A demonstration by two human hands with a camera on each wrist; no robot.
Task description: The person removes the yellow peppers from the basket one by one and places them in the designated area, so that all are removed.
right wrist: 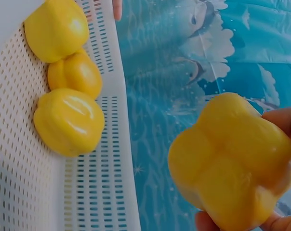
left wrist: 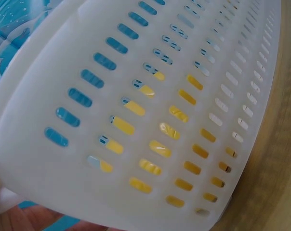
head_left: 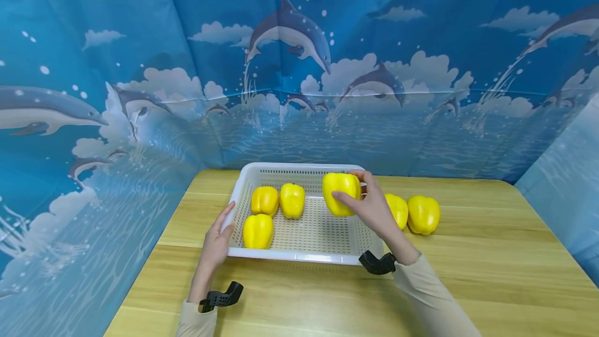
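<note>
My right hand [head_left: 376,207] holds a yellow bell pepper [head_left: 340,191] over the right part of a white plastic basket [head_left: 299,260]. Thumb and fingers grip it from its right side, and the right wrist view shows the lobed end of this held pepper [right wrist: 227,159]. At the basket's left end, my left hand [head_left: 216,241] grips the rim. Close up, the left wrist view has the slotted basket wall [left wrist: 150,120], with a few fingertips low at its edge. Inside, three yellow bell peppers [head_left: 258,231] lie grouped in the left half.
Two more yellow bell peppers [head_left: 423,215] lie on the wooden table [head_left: 496,243] just right of the basket, one partly hidden by my right hand. A blue dolphin-print curtain [head_left: 299,118] hangs behind the table and along its sides.
</note>
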